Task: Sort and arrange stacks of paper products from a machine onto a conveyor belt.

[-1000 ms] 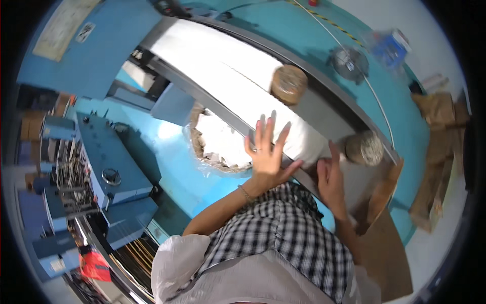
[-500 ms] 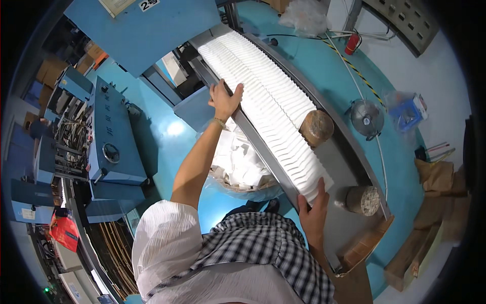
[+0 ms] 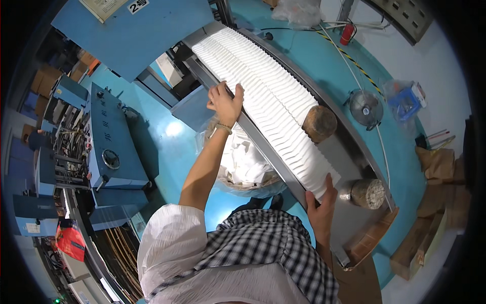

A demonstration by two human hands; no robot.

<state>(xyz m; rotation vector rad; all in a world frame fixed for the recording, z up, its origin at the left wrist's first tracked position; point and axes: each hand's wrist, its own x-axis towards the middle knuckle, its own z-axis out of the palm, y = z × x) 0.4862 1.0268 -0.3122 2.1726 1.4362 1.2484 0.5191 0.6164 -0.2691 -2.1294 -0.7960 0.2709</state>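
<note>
Left hand (image 3: 227, 104) was found shifted, against one second earlier, from the near end of the row of white sheets (image 3: 263, 91) to farther up its left edge.
The row was seen lying lengthwise in a grey metal tray (image 3: 344, 157), with a brown cylinder (image 3: 320, 124) at its right side. Left fingers were curled, thumb apart; whether anything was pinched could not be told. At the row's near end, the right hand (image 3: 321, 213) was held with thumb and fingers spread.
</note>
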